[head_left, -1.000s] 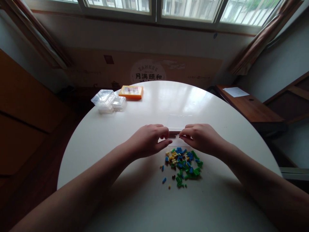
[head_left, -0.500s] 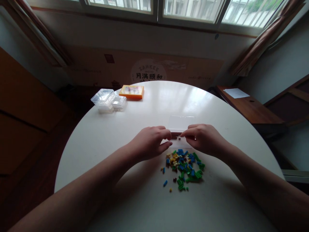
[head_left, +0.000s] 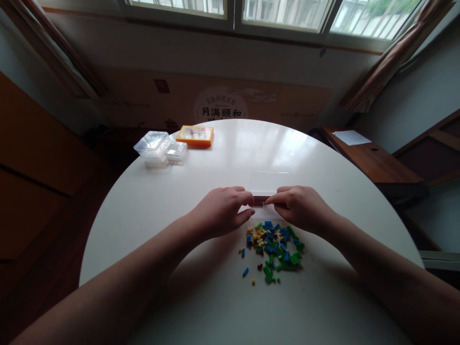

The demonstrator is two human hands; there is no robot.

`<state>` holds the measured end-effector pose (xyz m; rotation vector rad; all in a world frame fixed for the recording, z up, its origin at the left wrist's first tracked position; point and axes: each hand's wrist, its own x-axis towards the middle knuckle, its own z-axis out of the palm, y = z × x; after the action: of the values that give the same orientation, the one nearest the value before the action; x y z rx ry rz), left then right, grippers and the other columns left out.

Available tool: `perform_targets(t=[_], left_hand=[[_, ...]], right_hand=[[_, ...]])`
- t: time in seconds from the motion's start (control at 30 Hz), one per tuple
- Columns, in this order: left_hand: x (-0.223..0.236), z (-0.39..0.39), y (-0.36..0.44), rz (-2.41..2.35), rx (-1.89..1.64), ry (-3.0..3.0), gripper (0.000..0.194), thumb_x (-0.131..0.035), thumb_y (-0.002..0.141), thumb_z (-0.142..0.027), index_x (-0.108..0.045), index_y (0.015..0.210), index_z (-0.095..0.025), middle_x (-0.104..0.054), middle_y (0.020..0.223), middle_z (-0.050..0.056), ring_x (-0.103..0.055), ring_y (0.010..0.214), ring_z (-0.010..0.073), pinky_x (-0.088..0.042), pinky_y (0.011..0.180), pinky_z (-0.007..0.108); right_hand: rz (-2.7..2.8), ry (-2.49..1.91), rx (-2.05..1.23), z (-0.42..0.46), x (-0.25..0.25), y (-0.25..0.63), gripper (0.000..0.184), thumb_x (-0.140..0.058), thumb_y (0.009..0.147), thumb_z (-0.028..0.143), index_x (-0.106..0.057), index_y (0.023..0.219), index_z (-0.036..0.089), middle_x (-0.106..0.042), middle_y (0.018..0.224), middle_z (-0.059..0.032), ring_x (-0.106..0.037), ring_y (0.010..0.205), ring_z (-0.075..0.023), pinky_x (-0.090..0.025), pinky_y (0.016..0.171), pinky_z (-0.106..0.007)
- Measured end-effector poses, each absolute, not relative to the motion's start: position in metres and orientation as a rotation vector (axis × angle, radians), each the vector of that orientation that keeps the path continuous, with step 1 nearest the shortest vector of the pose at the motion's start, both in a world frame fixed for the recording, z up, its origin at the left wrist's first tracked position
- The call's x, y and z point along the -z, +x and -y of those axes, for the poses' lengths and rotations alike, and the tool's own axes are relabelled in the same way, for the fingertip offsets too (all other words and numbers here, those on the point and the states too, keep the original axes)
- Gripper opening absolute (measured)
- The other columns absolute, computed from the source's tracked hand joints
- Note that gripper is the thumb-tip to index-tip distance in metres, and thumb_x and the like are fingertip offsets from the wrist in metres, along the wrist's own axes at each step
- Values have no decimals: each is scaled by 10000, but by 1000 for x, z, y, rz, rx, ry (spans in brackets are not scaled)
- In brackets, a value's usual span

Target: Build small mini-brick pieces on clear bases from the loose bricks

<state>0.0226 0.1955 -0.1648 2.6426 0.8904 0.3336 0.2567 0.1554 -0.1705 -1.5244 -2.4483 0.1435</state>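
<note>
In the head view a shallow clear plastic case lies with its lid raised or folded back on the far side. Rows of small dark brown building bricks fill its upper left part. My left hand is at the case's left edge, thumb and index finger apart, nothing visible between them. From the right, my right hand reaches in, its index finger stretched onto the end of the brown rows and its other fingers curled. Just nearer to me lies a loose pile of blue, green, yellow and brown bricks.
Toward the far left of the round white table are stacked clear plastic boxes and an orange box. A few stray bricks lie left of the pile. Beyond the table's right edge is a brown desk with a paper.
My right index finger has moved slightly left, onto the brown rows. The single brown brick seen apart below them no longer shows separately. My left hand is almost unmoved.
</note>
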Motion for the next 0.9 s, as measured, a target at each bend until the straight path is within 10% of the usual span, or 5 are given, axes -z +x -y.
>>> perform_targets(t=[0.9], left_hand=[[163,-195,23,-879,-322,2660,179,-599,890,-308,-697,1006,-214,-702,988,31,-627,725,156,-465,666,295]], right_hand=[[2415,-1538,-116,-155,175,253,272,-551,867,204,-784,955,313,-734,871,29,-616,663,-108,-395,586,-234]])
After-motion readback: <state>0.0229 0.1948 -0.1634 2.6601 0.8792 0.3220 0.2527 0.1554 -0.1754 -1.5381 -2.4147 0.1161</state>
